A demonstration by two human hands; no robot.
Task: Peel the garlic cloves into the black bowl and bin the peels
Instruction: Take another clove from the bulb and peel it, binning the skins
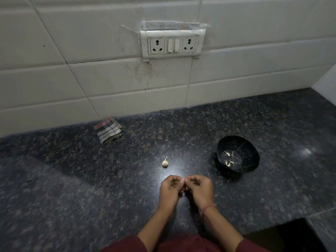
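My left hand [170, 190] and my right hand [199, 190] meet at the fingertips above the dark granite counter [91, 179], pinching a small garlic clove between them; the clove is almost fully hidden by the fingers. A little beyond my hands lies an unpeeled garlic piece [165, 162] with a pointed tip. To the right stands the black bowl [251, 151], and a few peeled cloves [228, 161] lie in its bottom.
A folded checked cloth [108, 130] lies at the back left against the tiled wall. A socket panel [171, 44] is on the wall above. The counter's edge drops off at the lower right [291, 231].
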